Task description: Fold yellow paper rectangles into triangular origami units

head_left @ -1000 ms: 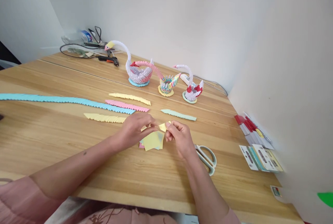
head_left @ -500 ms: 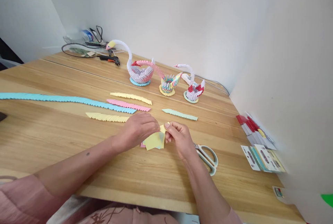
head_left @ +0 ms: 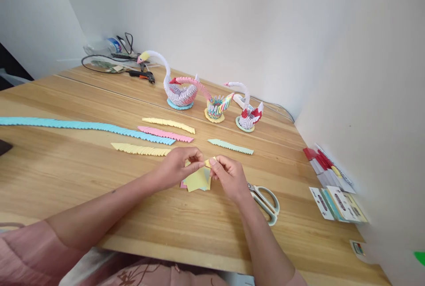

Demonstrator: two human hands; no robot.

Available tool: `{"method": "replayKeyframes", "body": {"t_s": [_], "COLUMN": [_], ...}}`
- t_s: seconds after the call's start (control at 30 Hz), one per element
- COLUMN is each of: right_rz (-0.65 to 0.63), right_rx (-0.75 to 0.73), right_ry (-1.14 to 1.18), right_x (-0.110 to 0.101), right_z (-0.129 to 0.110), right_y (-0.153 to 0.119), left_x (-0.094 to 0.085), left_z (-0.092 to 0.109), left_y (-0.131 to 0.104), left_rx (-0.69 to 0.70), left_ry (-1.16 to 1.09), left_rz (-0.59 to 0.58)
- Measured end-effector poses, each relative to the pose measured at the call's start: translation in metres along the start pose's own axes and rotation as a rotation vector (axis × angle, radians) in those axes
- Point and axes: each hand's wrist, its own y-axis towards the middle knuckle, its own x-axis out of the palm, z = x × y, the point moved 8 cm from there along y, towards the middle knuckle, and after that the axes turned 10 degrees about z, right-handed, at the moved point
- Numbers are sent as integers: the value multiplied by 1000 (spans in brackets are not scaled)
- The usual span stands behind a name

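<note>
Between my two hands is a small folded yellow paper (head_left: 208, 162). My left hand (head_left: 182, 166) pinches its left end with thumb and fingertips. At its other end, my right hand (head_left: 229, 174) grips it between thumb and curled fingers. Just below lies a small pile of paper squares (head_left: 197, 180), yellow on top with pink and blue edges showing. Scissors (head_left: 268, 202) with pale handles rest beside my right wrist, their blades partly hidden by it. A row of folded yellow pieces (head_left: 139, 149) ends near my left hand.
Three paper swans (head_left: 181, 95) stand at the back. Chains of folded paper in blue (head_left: 83, 125), pink (head_left: 166, 134), yellow (head_left: 169, 124) and green (head_left: 230, 146) lie across the table. A glue gun (head_left: 142, 75) sits back left; packs of paper (head_left: 337, 204) lie right.
My left thumb has come into view, pinching the yellow paper as the fingers lifted and curled. The right hand stays nearly in place. The view has shifted slightly.
</note>
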Motion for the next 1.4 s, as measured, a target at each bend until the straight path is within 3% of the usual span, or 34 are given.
{"method": "replayKeyframes", "body": {"t_s": [0.17,0.33,0.67,0.83,1.0,1.1,1.23,1.4], "right_rz": [-3,-24,-3,29,38,-6,-73,-39], "right_rx": [-15,-18,-58,-71,-58,-11,53,72], "right_ry": [-10,-10,-67,-116,-146,-91,173,269], "right_x": [0,0,0,-5,-6,0,6,0], "right_z": [0,1,-3,-2,1,5,8,9], "right_y": [0,0,2,2,2,3,4,7], "left_x": [3,7,14,18,22,23,14,6], "left_z": [-7,-12,-20,-17,-18,-21,-23,-25], "left_y": [2,0,-7,-6,-9,-9,-3,1], "left_rx": [-153,-260,-355,-304,-361,-383,-354,-346], "left_ry": [-173,-203,-355,-437,-481,-473,-440,-480], "left_rz": [20,-48,-72,-171,-262,-216,-78,20]}}
